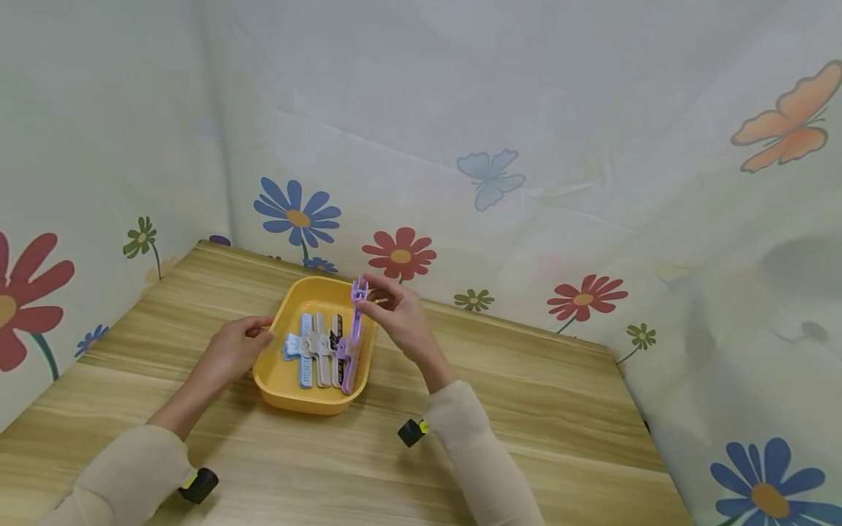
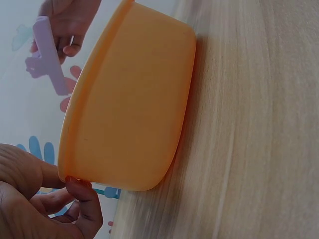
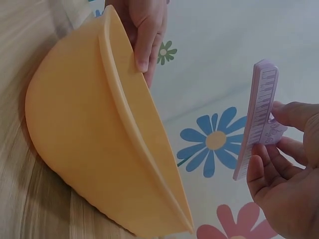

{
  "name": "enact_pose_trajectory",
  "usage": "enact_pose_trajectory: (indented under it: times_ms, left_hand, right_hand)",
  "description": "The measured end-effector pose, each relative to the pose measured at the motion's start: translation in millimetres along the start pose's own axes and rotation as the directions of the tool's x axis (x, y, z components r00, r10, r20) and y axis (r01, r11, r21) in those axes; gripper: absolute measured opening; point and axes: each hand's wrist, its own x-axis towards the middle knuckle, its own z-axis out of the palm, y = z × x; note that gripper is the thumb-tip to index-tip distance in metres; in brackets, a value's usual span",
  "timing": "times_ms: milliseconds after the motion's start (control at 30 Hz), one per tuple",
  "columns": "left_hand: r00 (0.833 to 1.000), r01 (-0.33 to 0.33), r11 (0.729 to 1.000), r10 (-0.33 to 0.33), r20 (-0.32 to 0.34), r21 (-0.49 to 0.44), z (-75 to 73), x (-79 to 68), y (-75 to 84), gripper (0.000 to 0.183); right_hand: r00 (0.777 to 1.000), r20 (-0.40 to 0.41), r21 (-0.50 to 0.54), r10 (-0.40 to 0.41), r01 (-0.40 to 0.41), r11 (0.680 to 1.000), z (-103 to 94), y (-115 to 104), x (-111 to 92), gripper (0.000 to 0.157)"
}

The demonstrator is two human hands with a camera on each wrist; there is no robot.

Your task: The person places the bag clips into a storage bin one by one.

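A purple clip with a piano-key pattern is pinched between the thumb and fingers of my right hand, raised over the right side of a yellow plastic basin. In the right wrist view the clip stands on end, apart from the basin. My left hand pinches the basin's left rim, thumb and fingers on it in the left wrist view. Inside the basin several long clips lie side by side: a light blue clip, a greyish clip, a dark-patterned one and another purple clip.
The basin stands on a wood-grain table towards its back left. White cloth walls printed with flowers and butterflies rise behind and at both sides. A black wrist camera hangs below each sleeve.
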Motion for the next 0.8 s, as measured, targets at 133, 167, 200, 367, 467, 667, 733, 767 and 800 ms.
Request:
enact_pose_trajectory:
  times_ms: [133,167,200,367,467,667,733,767,800]
  left_hand:
    - [0.999,-0.044,0.999,0.044,-0.016,0.008,-0.1,-1.7,-0.9,0.047]
    - [0.998,-0.052,0.999,0.052,-0.019,0.009,-0.3,-2.0,-1.1,0.047]
    - [0.998,-0.054,0.998,0.055,-0.021,0.009,-0.4,-2.1,-1.0,0.047]
    - [0.998,-0.052,0.999,0.052,-0.020,0.007,-1.0,-1.5,-1.6,0.047]
    - [0.999,-0.049,0.999,0.049,-0.019,0.003,-0.8,-1.4,-1.8,0.047]
    - [0.998,-0.054,0.999,0.054,-0.024,0.000,-0.7,-1.0,-2.8,0.047]
    - [0.998,-0.056,0.998,0.056,-0.027,0.002,-0.8,-0.7,-3.0,0.047]
    - [0.998,-0.057,0.998,0.057,-0.029,0.006,-0.8,-0.5,-3.2,0.047]
    - [0.998,-0.056,0.998,0.056,-0.029,0.008,-0.8,-0.4,-3.0,0.047]
  right_hand:
    - [1.000,0.014,-0.007,-0.004,0.004,1.000,5.4,-0.6,2.6,0.046]
    - [1.000,0.016,-0.008,-0.002,0.002,1.000,6.7,-0.8,3.3,0.046]
    - [1.000,0.018,-0.011,0.001,0.000,1.000,8.0,-1.5,3.8,0.046]
    - [1.000,0.026,-0.011,0.014,-0.013,1.000,14.2,-2.2,5.4,0.048]
    - [0.999,0.034,-0.006,0.008,-0.008,1.000,18.2,-1.4,6.8,0.048]
    - [0.998,0.057,-0.018,0.006,-0.005,1.000,26.9,-2.4,10.9,0.047]
    - [0.998,0.069,-0.015,0.012,-0.011,1.000,29.8,-2.5,12.4,0.047]
    - [0.997,0.075,-0.014,0.020,-0.019,1.000,31.3,-2.6,13.0,0.048]
    - [0.996,0.082,-0.014,0.028,-0.027,1.000,32.7,-2.8,13.5,0.048]
